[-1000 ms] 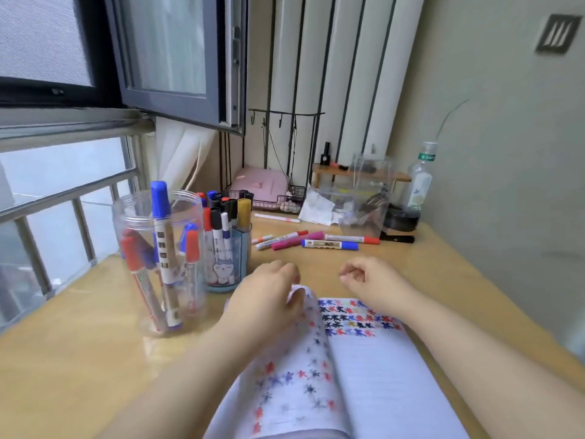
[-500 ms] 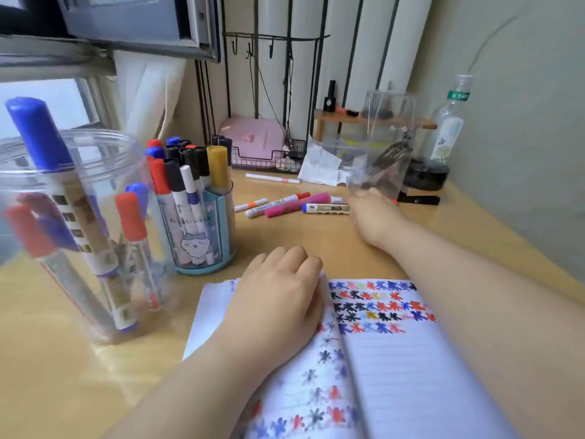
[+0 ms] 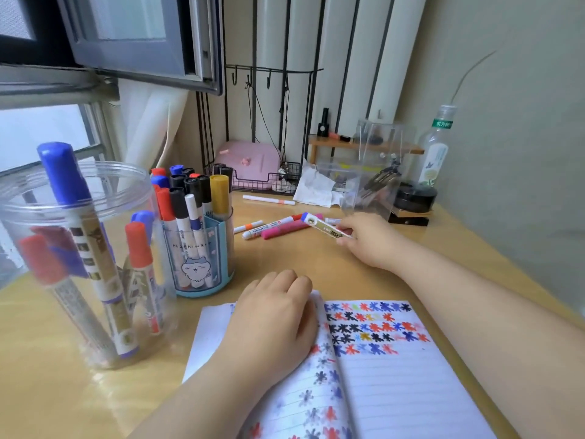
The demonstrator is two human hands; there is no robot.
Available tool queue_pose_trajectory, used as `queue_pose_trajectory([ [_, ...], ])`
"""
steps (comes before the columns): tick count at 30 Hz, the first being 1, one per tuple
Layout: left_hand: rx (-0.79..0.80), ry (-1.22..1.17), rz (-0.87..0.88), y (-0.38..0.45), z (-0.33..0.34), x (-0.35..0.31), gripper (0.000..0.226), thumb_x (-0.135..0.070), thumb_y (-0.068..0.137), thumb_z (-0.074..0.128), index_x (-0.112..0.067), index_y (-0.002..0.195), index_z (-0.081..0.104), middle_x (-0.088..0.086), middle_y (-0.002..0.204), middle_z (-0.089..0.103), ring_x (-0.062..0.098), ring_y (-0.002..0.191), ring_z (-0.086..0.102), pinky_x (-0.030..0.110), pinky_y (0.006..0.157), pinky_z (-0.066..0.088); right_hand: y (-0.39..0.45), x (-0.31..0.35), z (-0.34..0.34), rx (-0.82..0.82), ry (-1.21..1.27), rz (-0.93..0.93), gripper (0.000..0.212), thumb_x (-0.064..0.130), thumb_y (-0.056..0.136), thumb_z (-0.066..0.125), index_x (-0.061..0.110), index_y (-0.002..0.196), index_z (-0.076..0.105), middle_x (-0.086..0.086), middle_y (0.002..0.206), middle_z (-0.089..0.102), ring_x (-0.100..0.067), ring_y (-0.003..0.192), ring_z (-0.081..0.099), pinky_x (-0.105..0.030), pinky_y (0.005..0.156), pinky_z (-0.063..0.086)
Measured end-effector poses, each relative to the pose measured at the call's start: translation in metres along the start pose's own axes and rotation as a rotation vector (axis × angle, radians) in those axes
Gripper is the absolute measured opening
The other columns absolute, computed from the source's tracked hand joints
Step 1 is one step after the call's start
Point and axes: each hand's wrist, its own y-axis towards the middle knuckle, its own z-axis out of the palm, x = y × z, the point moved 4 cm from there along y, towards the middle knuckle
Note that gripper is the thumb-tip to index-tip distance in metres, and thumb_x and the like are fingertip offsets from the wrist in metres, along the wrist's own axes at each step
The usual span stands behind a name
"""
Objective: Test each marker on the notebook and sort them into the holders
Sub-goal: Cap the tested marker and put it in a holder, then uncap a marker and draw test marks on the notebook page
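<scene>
Presently, we record the following.

Right hand: we see the right hand toward the far right part of the surface, its fingers pinching a blue-capped marker; the marker is raised at a slant, cap pointing left, above the loose markers.

Left hand: we find the left hand lying palm down on the left page of the notebook, fingers relaxed and gripping nothing.

Notebook: open at the near edge of the surface, right of centre; its right page carries rows of red, blue, black and yellow star-shaped marks along the top, and lined paper below.

Loose markers: a pink marker, a red-capped white marker and a small orange-banded marker lie together just left of the right hand; a thin white pen lies farther back, apart from them.

Clear holder: a transparent round jar stands at the left edge, holding blue-capped and red-capped markers leaning at angles.

Blue holder: a blue divided cup with a cartoon figure stands just right of the jar, packed with upright markers capped in black, red, blue and yellow.

Far edge: we note a clear plastic box, a bottle, a pink case in a wire tray, and crumpled tissue.
</scene>
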Motion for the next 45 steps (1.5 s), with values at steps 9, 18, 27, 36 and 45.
queue_pose_trajectory([
  [9,-0.082,-0.191,-0.1,0.003,-0.037,-0.026,0.037,-0.048,0.087,0.04,-0.019,0.099,0.058,-0.012,0.086,0.055,0.01,0.081,0.054,0.022,0.069,0.039,-0.124,0.035,-0.048,-0.008,1.101,0.245,0.005,0.013,0.086,0.067,0.01,0.085,0.063,0.001,0.072,0.07,-0.001,0.057,0.061,-0.012,0.053,0.042],
  [18,0.118,-0.276,-0.109,-0.012,-0.037,-0.058,0.016,-0.029,0.098,0.04,-0.018,0.088,0.046,-0.006,0.073,0.05,0.01,0.066,0.043,0.023,0.057,0.028,-0.184,0.033,-0.03,-0.134,1.01,0.346,0.025,0.027,0.088,0.064,0.014,0.068,0.059,0.007,0.052,0.061,-0.003,0.044,0.05,-0.016,0.046,0.039],
  [27,0.23,-0.18,0.038,-0.03,-0.029,-0.06,0.015,-0.033,0.098,0.037,-0.021,0.092,0.044,-0.001,0.092,0.056,0.016,0.083,0.047,0.024,0.067,0.028,-0.189,0.05,-0.009,-0.398,-0.069,-0.372,0.029,0.037,0.083,0.043,0.022,0.094,0.065,0.009,0.089,0.064,-0.015,0.083,0.06,-0.025,0.077,0.042],
  [36,0.421,-0.194,0.134,-0.038,-0.026,-0.054,0.027,-0.041,0.097,0.033,-0.019,0.091,0.048,-0.002,0.086,0.059,0.014,0.074,0.048,0.029,0.07,0.038,-0.203,0.061,-0.006,-0.321,-0.181,-0.445,0.022,0.035,0.087,0.038,0.023,0.079,0.054,0.01,0.066,0.054,-0.012,0.055,0.054,-0.024,0.045,0.028],
  [45,0.406,-0.337,0.212,-0.042,-0.028,-0.056,0.046,-0.057,0.088,0.026,-0.019,0.091,0.051,-0.005,0.077,0.057,0.013,0.069,0.047,0.03,0.065,0.041,-0.206,0.057,-0.019,0.005,-0.004,-0.362,0.056,0.057,0.085,0.011,0.026,0.101,0.055,0.011,0.076,0.053,-0.02,0.072,0.053,-0.031,0.056,0.027],
])
